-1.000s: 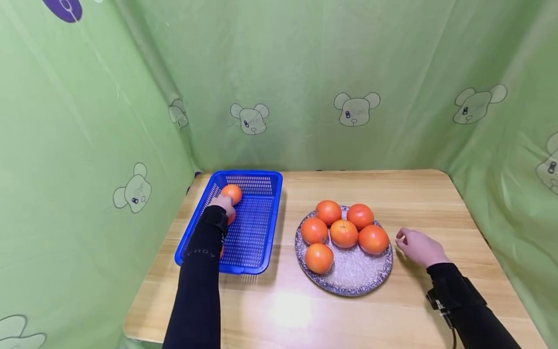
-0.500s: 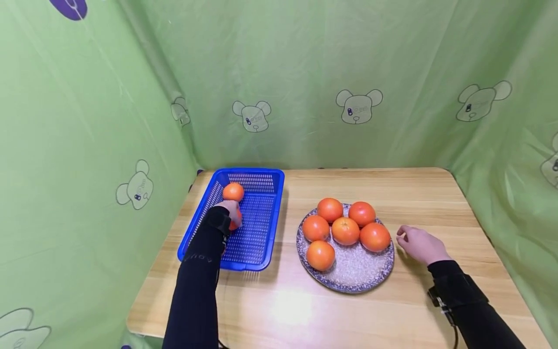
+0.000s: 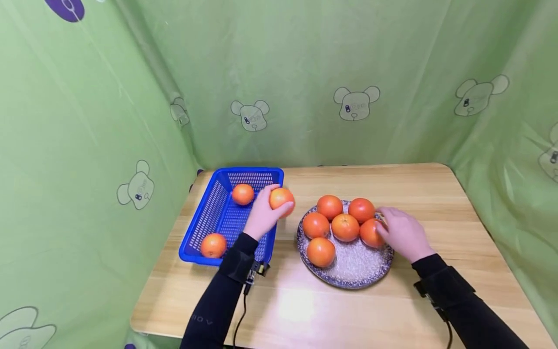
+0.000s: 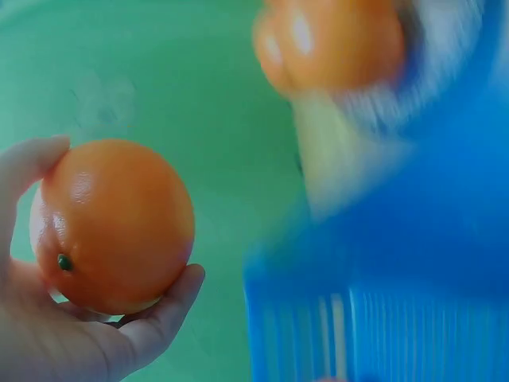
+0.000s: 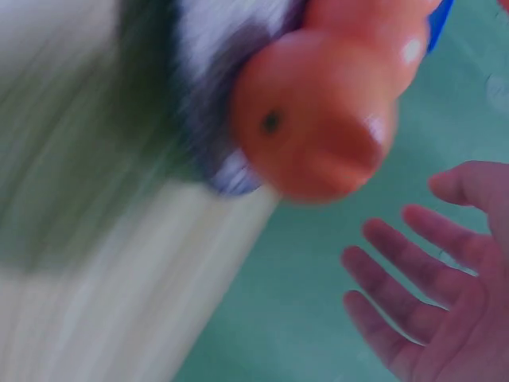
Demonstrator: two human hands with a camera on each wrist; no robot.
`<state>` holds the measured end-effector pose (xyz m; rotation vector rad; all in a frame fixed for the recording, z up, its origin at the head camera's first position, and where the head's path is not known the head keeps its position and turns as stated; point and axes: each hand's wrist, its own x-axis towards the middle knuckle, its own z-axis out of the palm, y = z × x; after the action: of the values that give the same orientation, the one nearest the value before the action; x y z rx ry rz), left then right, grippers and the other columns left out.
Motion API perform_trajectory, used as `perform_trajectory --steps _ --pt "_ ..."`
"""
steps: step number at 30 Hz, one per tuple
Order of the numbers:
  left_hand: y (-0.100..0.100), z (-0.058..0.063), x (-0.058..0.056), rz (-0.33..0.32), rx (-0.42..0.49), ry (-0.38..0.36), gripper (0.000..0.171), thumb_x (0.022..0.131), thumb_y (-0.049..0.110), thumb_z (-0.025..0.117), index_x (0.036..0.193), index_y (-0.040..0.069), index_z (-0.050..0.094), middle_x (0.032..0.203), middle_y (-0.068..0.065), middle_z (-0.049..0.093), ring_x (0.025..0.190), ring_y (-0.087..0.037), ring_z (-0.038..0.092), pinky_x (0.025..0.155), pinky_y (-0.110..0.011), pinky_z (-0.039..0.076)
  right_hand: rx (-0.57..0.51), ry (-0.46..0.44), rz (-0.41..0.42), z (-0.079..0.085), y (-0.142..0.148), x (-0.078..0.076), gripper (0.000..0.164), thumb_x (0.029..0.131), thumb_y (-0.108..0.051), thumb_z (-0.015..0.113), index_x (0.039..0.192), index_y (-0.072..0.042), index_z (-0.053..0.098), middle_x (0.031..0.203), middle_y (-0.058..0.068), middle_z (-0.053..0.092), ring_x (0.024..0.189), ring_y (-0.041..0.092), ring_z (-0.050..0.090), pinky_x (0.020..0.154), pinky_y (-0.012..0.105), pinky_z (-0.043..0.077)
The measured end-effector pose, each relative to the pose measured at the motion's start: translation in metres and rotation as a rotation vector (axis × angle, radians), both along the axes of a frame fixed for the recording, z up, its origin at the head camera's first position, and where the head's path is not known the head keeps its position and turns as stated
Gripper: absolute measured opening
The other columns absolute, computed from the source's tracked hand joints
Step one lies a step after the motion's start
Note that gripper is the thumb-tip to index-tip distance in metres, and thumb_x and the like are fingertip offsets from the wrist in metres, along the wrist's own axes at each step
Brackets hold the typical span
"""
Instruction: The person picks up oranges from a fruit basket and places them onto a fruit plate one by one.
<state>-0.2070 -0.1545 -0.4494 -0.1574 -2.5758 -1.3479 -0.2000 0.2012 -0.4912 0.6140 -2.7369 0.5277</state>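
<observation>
My left hand (image 3: 262,213) grips an orange (image 3: 281,198) above the right rim of the blue basket (image 3: 198,215). In the left wrist view the thumb and fingers curl around this orange (image 4: 115,227), and a small green stem spot shows on it. My right hand (image 3: 403,232) is at the right side of the speckled plate (image 3: 355,266), its fingers spread beside the rightmost orange (image 3: 371,233). The right wrist view shows the fingers extended and apart from that orange (image 5: 314,119), nothing held.
Two oranges lie in the basket, a far orange (image 3: 242,194) and a near orange (image 3: 213,245). Several oranges crowd the back and left of the plate. A wooden table (image 3: 436,194) carries everything, with green curtains (image 3: 305,58) around its back and sides.
My left hand has lifted an orange out of the basket and moved right with it. My right hand has moved from the table to the plate's rightmost orange, its fingers opening.
</observation>
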Motion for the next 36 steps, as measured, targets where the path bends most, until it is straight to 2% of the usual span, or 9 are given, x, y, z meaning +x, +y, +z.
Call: perform_trajectory --steps 4,9,13,19,22,25,29,33,36 --pt "0.036 0.006 0.021 -0.091 0.159 -0.078 0.059 0.080 0.036 0.068 0.130 0.015 0.045 0.123 -0.008 0.052 0.102 -0.020 0.055 0.084 -0.036 0.046 -0.063 0.094 0.113 0.010 -0.032 0.010 0.061 0.078 -0.028 0.069 0.130 -0.005 0.046 0.122 0.019 0.053 0.109 0.037 0.051 0.089 0.052 0.040" --pt "0.075 0.010 0.042 -0.249 0.373 -0.213 0.058 0.086 0.026 0.061 0.137 0.009 0.038 0.125 -0.012 0.051 0.105 -0.022 0.054 0.087 -0.035 0.044 -0.132 0.141 0.269 0.018 -0.065 0.025 0.086 0.076 -0.042 0.068 0.144 -0.010 0.025 0.144 0.011 0.033 0.128 0.029 0.035 0.099 0.048 0.034" --pt "0.096 0.021 0.060 -0.348 0.509 -0.260 0.052 0.090 0.018 0.054 0.137 0.005 0.035 0.130 -0.015 0.045 0.109 -0.023 0.052 0.088 -0.033 0.044 -0.205 0.187 0.379 0.019 -0.080 0.033 0.087 0.080 -0.051 0.061 0.144 -0.005 0.022 0.147 0.012 0.028 0.131 0.027 0.032 0.102 0.040 0.033" --pt "0.107 0.031 0.079 -0.405 0.572 -0.290 0.045 0.095 0.016 0.045 0.136 0.003 0.030 0.136 -0.017 0.037 0.115 -0.026 0.049 0.091 -0.032 0.044 -0.290 0.169 0.462 0.018 -0.083 0.039 0.080 0.081 -0.051 0.058 0.140 -0.004 0.030 0.142 0.012 0.033 0.126 0.024 0.038 0.102 0.024 0.031" --pt "0.106 0.032 0.080 -0.412 0.532 -0.298 0.045 0.096 0.018 0.044 0.136 0.004 0.029 0.137 -0.017 0.037 0.114 -0.026 0.050 0.089 -0.031 0.044 -0.308 0.161 0.476 0.020 -0.083 0.039 0.078 0.079 -0.047 0.063 0.137 -0.004 0.035 0.139 0.010 0.037 0.123 0.023 0.040 0.102 0.021 0.030" --pt "0.106 0.020 0.073 -0.425 0.461 -0.287 0.043 0.097 0.023 0.043 0.136 0.007 0.031 0.135 -0.015 0.040 0.112 -0.023 0.052 0.088 -0.028 0.044 -0.330 0.162 0.499 0.022 -0.082 0.038 0.075 0.077 -0.043 0.067 0.132 0.000 0.040 0.135 0.010 0.041 0.121 0.022 0.041 0.103 0.019 0.028" --pt "0.100 0.006 0.060 -0.422 0.250 -0.251 0.039 0.096 0.031 0.045 0.130 0.012 0.042 0.125 -0.009 0.051 0.104 -0.017 0.055 0.086 -0.025 0.044 -0.319 0.165 0.499 0.022 -0.078 0.037 0.073 0.074 -0.041 0.071 0.128 0.000 0.044 0.129 0.007 0.045 0.116 0.019 0.044 0.096 0.023 0.037" --pt "0.089 0.009 0.052 -0.418 0.050 -0.196 0.035 0.094 0.030 0.048 0.122 0.009 0.052 0.111 -0.005 0.060 0.094 -0.014 0.060 0.082 -0.024 0.046 -0.282 0.172 0.464 0.018 -0.067 0.034 0.075 0.068 -0.038 0.076 0.128 -0.004 0.046 0.127 0.005 0.047 0.114 0.018 0.047 0.087 0.034 0.046" --pt "0.080 0.010 0.043 -0.358 -0.114 -0.120 0.032 0.093 0.028 0.049 0.118 0.010 0.055 0.105 -0.004 0.064 0.091 -0.015 0.062 0.079 -0.025 0.048 -0.292 0.127 0.417 0.017 -0.054 0.032 0.077 0.065 -0.033 0.080 0.128 -0.006 0.045 0.127 0.006 0.047 0.114 0.020 0.047 0.088 0.038 0.044"
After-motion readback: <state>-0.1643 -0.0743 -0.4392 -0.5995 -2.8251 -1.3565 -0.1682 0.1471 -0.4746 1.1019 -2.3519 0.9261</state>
